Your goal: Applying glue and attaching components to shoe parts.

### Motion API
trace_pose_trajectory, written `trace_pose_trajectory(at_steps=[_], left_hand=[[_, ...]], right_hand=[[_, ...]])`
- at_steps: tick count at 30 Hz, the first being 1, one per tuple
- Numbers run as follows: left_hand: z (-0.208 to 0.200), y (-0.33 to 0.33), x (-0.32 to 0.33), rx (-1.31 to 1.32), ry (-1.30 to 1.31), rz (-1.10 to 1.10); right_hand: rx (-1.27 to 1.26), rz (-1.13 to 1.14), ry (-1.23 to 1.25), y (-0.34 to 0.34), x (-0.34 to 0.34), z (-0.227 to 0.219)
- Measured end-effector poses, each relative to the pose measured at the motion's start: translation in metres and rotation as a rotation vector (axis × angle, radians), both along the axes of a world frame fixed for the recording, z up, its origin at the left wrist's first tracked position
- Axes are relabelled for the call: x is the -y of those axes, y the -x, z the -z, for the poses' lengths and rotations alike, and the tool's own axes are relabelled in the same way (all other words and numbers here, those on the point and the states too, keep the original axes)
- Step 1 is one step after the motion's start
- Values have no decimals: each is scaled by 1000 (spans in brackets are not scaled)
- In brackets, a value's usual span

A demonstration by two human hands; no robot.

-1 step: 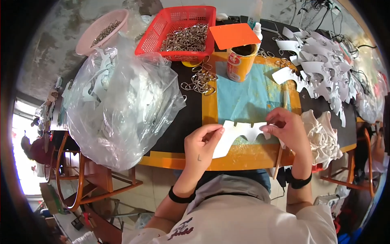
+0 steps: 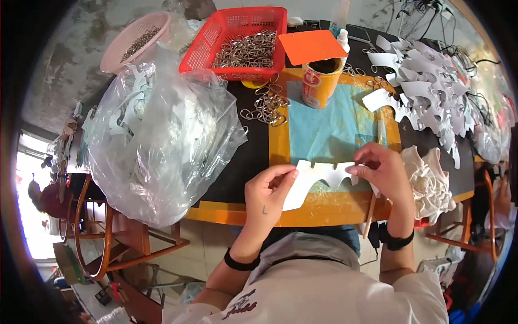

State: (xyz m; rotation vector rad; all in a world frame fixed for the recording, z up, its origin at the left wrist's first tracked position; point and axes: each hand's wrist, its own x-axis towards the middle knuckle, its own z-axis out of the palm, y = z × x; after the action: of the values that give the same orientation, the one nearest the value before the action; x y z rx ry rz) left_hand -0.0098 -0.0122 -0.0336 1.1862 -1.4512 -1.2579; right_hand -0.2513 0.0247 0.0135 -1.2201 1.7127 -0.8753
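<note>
A white cut-out piece with scalloped, notched edges [image 2: 325, 175] is stretched between my hands above the near side of the blue work sheet [image 2: 318, 127]. My left hand [image 2: 268, 193] pinches its left part between thumb and fingers. At the other end, my right hand [image 2: 380, 171] grips it with thumb and forefinger, partly covering that end. Under my right hand a wooden stick [image 2: 369, 216] leans over the table's front edge. Beyond the piece stands an orange-yellow can [image 2: 317, 89] with an orange card [image 2: 312, 47] over its top.
To the left bulges a large clear plastic bag [image 2: 167, 140] of white pieces. Behind it are a pink basket [image 2: 116, 54] and a red basket [image 2: 189, 59] of metal rings. More rings [image 2: 267, 108] lie loose. Right are piled white cut-outs [image 2: 426, 89] and a cream cloth bundle [image 2: 429, 181].
</note>
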Motion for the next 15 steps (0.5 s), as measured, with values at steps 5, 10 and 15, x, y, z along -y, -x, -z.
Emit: trace_pose_trajectory(at_steps=[5,10,15], left_hand=[[-1,2,-2,-51,5,-17],[-8,-2,-4,-162,-75,24],[-7,-9,-8,-202,-66,14]], right_hand=[[303,-62,116,20,0,20],[421,-48,178,15,-2,10],[499,56,256,23,-10,12]])
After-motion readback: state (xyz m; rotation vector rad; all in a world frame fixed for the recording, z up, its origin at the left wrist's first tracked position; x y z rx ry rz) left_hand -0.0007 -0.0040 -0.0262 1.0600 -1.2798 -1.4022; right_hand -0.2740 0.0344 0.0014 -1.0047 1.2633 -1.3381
